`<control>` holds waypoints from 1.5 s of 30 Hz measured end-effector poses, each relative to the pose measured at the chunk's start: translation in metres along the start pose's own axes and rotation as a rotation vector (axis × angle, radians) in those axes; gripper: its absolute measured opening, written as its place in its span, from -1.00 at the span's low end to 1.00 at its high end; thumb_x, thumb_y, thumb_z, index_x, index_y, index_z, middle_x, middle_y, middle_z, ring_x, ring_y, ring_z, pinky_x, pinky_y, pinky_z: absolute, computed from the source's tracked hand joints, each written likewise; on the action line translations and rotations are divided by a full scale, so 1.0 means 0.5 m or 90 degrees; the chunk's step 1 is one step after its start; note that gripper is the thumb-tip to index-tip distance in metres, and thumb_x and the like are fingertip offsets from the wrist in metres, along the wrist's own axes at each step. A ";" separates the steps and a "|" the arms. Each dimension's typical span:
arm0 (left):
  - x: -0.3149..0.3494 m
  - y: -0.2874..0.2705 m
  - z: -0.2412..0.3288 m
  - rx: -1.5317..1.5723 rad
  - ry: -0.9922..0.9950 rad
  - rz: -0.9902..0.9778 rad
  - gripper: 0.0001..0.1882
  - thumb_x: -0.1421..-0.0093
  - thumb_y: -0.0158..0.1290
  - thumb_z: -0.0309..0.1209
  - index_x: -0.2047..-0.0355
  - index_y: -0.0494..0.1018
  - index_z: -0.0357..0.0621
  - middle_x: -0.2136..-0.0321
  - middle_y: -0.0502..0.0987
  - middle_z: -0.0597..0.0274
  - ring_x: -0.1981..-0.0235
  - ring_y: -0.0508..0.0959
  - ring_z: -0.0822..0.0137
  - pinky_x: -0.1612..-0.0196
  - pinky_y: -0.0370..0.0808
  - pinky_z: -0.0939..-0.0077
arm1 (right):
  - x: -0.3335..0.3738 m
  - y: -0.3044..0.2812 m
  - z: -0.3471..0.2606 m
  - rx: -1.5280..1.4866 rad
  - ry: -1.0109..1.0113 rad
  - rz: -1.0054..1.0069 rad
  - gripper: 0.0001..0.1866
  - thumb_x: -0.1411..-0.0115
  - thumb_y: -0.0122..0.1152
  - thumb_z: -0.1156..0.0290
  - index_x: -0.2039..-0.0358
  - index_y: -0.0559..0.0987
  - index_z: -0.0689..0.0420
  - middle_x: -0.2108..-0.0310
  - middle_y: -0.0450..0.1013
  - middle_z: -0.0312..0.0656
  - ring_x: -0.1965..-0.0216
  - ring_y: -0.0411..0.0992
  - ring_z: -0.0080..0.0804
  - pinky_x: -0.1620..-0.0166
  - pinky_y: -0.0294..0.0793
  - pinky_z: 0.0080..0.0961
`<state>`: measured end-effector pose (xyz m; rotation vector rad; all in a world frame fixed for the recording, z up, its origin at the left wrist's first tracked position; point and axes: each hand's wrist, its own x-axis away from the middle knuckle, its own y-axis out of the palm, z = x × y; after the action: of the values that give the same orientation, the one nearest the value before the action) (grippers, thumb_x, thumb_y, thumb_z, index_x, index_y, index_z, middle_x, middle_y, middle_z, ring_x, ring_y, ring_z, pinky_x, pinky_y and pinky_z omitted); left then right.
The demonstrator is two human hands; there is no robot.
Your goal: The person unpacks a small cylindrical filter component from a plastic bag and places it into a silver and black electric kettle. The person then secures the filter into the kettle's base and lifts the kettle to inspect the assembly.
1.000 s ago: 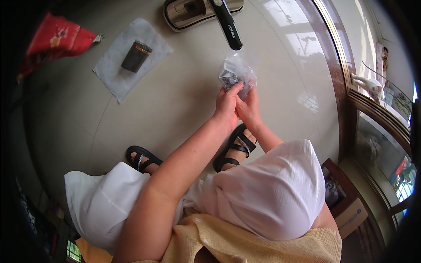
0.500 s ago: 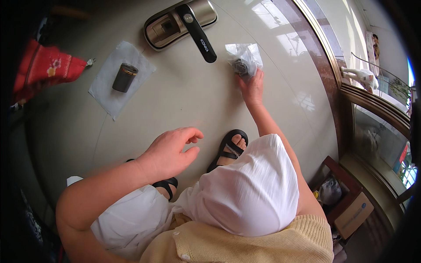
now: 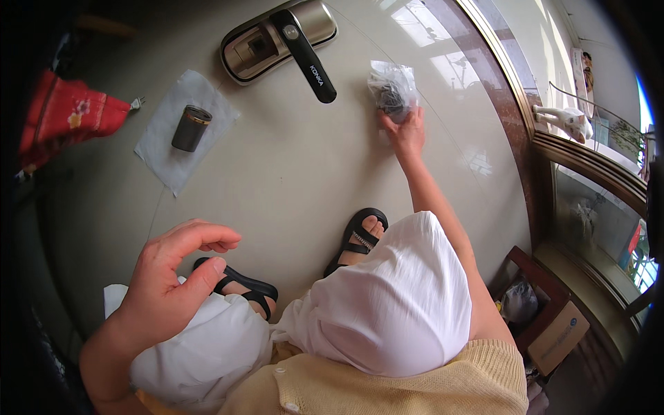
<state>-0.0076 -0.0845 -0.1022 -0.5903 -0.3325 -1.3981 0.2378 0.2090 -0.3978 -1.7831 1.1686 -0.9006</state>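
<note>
My right hand [image 3: 407, 133] reaches far out over the floor. Its thumb and fingers grip the lower edge of a clear plastic bag [image 3: 394, 77] with dark, tangled-looking contents that I cannot make out. Above my left knee, my left hand [image 3: 181, 266] hangs free, fingers loosely curved and thumb apart, with nothing in it. Ahead lies a gold-and-black appliance [image 3: 238, 58] with a long black handle and an open recess in its body. A dark cylinder with a gold ring [image 3: 191, 128] rests on a white sheet [image 3: 159, 149] at the left.
A red flowered cloth [image 3: 72, 107] with a plug [image 3: 137, 104] beside it is at the far left. My sandalled feet [image 3: 365, 235] stand near the middle. At right are a wood-framed glass door [image 3: 595, 221], a white cat figure [image 3: 566, 122] and a cardboard box [image 3: 559, 339].
My left hand has drawn back leftward and nearer to my body. My right hand has shifted slightly right with the bag, whose dark contents show more. The appliance and cylinder stay put.
</note>
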 end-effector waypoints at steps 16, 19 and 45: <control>0.099 0.013 0.044 -0.082 0.043 -0.067 -0.71 0.00 0.06 -0.62 0.20 0.52 -0.31 0.25 0.58 -0.02 0.21 0.57 0.09 0.10 0.50 0.32 | -0.009 0.028 0.027 -0.008 0.003 -0.011 -0.22 0.08 0.38 -0.05 -0.14 0.37 -0.04 -0.04 0.42 -0.24 0.05 0.48 -0.17 0.10 0.49 -0.24; 0.109 0.023 0.050 -0.062 0.008 -0.087 -0.71 0.00 0.06 -0.61 0.20 0.52 -0.30 0.25 0.58 -0.02 0.21 0.57 0.08 0.09 0.50 0.31 | 0.001 0.022 0.030 0.006 -0.019 0.006 -0.21 0.04 0.36 -0.11 -0.13 0.37 0.03 -0.07 0.40 -0.17 -0.02 0.43 -0.13 0.05 0.46 -0.23; 0.102 0.017 0.019 -0.070 0.033 0.043 -0.69 0.01 0.02 -0.66 0.19 0.50 -0.32 0.25 0.59 0.02 0.22 0.58 0.17 0.08 0.51 0.37 | 0.016 0.012 -0.059 -0.186 -0.226 0.124 -0.31 0.09 0.40 0.38 -0.11 0.38 -0.13 0.08 0.37 -0.09 0.13 0.44 -0.01 0.12 0.52 -0.19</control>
<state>0.0101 -0.1200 -0.0680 -0.6492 -0.1938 -1.3708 0.2122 0.1929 -0.3894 -1.9189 1.2549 -0.2924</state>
